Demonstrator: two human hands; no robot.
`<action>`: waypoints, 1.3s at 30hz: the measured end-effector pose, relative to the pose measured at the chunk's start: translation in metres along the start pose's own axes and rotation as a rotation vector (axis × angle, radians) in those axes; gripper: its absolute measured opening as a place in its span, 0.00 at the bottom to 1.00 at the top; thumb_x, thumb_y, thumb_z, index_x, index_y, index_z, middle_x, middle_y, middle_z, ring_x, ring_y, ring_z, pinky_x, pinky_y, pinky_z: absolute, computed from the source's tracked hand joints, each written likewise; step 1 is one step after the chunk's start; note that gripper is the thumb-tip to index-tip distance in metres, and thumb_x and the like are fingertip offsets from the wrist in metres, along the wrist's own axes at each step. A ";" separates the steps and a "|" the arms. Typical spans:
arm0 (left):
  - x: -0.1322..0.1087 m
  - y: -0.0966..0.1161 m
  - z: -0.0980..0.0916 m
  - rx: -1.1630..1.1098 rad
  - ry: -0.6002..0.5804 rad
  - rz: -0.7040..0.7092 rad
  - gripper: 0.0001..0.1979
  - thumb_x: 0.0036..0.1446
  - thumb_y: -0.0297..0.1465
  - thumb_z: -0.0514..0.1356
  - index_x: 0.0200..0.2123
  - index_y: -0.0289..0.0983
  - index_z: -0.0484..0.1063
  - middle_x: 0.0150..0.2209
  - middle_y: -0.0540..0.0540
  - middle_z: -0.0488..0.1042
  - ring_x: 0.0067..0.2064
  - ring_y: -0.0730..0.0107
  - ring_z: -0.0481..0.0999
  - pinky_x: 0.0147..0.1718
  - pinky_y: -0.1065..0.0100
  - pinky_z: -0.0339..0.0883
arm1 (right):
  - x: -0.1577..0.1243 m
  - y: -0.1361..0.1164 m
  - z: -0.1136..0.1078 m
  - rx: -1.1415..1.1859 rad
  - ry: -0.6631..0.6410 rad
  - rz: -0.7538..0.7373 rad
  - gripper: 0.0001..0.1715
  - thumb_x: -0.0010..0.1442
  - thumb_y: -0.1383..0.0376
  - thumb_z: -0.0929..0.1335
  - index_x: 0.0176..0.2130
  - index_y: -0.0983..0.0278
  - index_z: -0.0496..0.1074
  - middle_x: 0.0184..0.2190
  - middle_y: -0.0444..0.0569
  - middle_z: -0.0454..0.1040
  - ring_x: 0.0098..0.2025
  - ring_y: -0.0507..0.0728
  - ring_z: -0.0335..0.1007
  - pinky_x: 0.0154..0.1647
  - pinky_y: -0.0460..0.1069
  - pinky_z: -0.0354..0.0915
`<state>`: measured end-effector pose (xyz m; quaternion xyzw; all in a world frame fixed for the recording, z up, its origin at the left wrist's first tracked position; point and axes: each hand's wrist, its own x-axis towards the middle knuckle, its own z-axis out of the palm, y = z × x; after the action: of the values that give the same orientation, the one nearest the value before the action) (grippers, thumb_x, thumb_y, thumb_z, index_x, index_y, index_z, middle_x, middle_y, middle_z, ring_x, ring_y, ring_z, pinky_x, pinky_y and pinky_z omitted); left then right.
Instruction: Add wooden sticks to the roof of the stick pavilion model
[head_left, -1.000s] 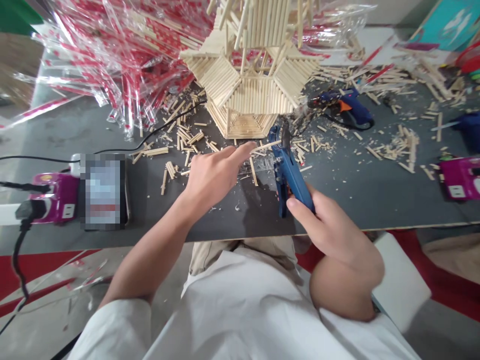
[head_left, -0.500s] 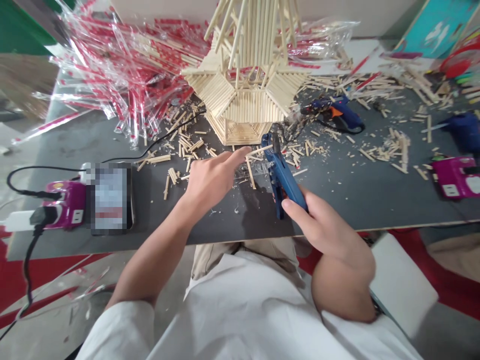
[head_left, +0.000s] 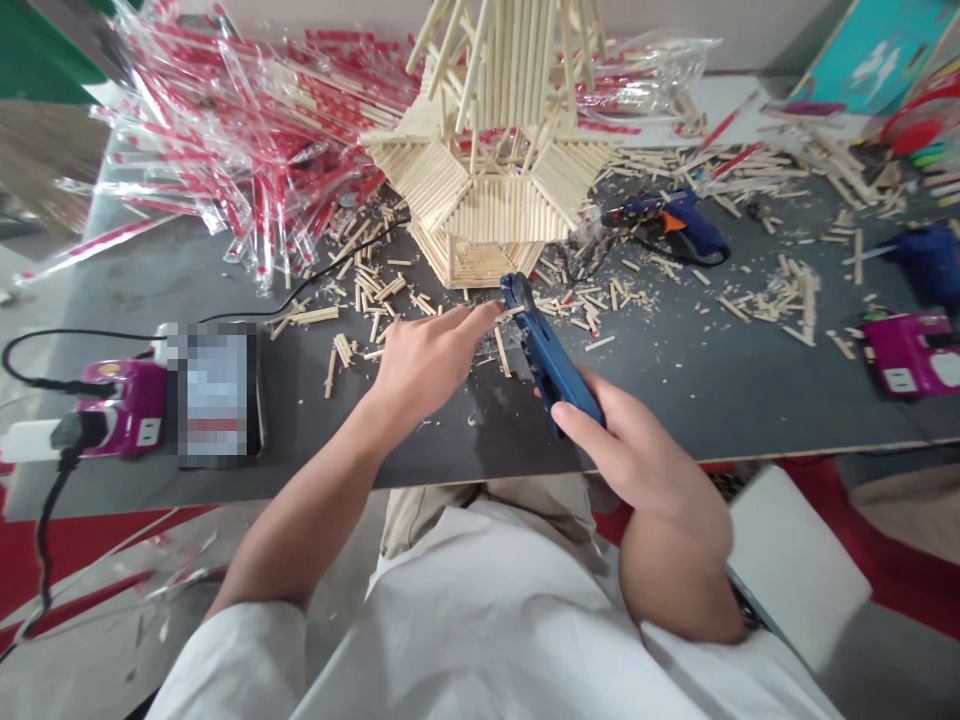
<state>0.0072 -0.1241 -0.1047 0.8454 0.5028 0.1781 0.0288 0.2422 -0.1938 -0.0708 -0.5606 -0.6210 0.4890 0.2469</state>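
My left hand [head_left: 431, 360] is closed in a pinch on a thin wooden stick [head_left: 513, 313], its short free end pointing right into the jaws of a blue hand cutter. My right hand [head_left: 619, 430] wraps round the handles of that blue cutter [head_left: 556, 360], thumb on top. The cutter's head lies close to my left fingertips, its handles squeezed near each other. Just beyond both hands stands a tiered model built of wooden sticks [head_left: 499, 210]. A loose stick [head_left: 502, 353] rests on the table below the pinched one.
Cut stick pieces [head_left: 379, 290] litter the dark table [head_left: 420, 450]. Plastic-wrapped sticks [head_left: 262, 150] pile up at back left. A blue glue gun [head_left: 690, 225] lies at back right. A phone [head_left: 221, 395] sits by a purple power adapter [head_left: 124, 405] at left; another purple adapter [head_left: 911, 355] is far right.
My right hand has brought the cutter leftward to my left fingertips, and its handles have come closer together. Less of the pinched stick shows. My left hand has barely moved.
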 end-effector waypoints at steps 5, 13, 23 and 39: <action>-0.001 0.003 0.002 0.018 0.056 -0.005 0.15 0.72 0.32 0.52 0.54 0.45 0.76 0.36 0.47 0.82 0.30 0.70 0.77 0.25 0.69 0.50 | -0.002 0.002 0.012 0.001 0.045 -0.037 0.27 0.71 0.53 0.66 0.64 0.60 0.67 0.57 0.53 0.74 0.57 0.64 0.71 0.60 0.58 0.64; -0.001 0.006 0.004 0.023 0.088 0.006 0.13 0.73 0.31 0.51 0.49 0.41 0.76 0.35 0.48 0.82 0.30 0.72 0.77 0.25 0.68 0.48 | -0.004 0.007 0.020 0.015 0.058 -0.078 0.21 0.72 0.56 0.66 0.60 0.59 0.70 0.50 0.50 0.75 0.52 0.60 0.70 0.57 0.54 0.64; -0.002 0.008 0.000 0.023 0.053 0.006 0.14 0.71 0.29 0.51 0.53 0.42 0.74 0.37 0.48 0.82 0.32 0.72 0.78 0.26 0.70 0.51 | -0.007 0.011 0.028 0.038 0.116 -0.086 0.21 0.72 0.58 0.67 0.61 0.59 0.70 0.50 0.49 0.74 0.50 0.57 0.70 0.54 0.52 0.64; -0.002 0.008 -0.001 0.035 0.032 -0.006 0.14 0.72 0.29 0.51 0.53 0.43 0.73 0.36 0.48 0.81 0.32 0.72 0.78 0.25 0.69 0.52 | -0.004 0.005 0.026 -0.072 0.090 -0.121 0.15 0.71 0.60 0.66 0.54 0.61 0.72 0.54 0.52 0.73 0.54 0.59 0.70 0.57 0.55 0.64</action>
<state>0.0126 -0.1303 -0.1026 0.8412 0.5090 0.1825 0.0064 0.2233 -0.2071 -0.0841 -0.5522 -0.6591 0.4247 0.2833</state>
